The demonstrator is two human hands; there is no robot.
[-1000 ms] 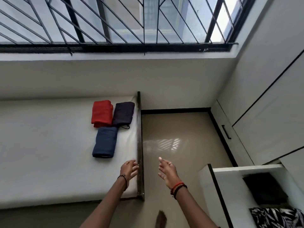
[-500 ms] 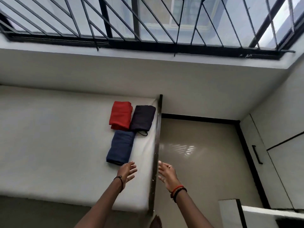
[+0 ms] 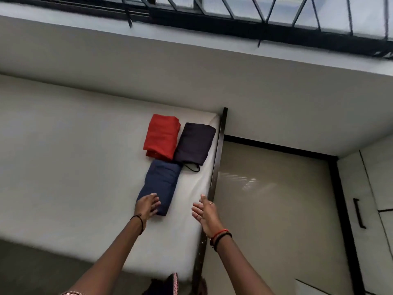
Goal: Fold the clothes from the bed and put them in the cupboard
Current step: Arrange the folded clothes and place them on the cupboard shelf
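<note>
Navy garment (image 3: 161, 182), folded, now has the left hand (image 3: 147, 206) on its near end, fingers straight and touching, gripping nothing; half a second ago that hand hovered short of it. The right hand (image 3: 205, 212) is spread wide and empty, palm inward, near the bundle's other side but apart from it. Beyond lie the red garment (image 3: 161, 136) and dark garment (image 3: 194, 143), both folded on the bed (image 3: 63, 167). Folding looks finished, and the carry to the cupboard seems about to start.
</note>
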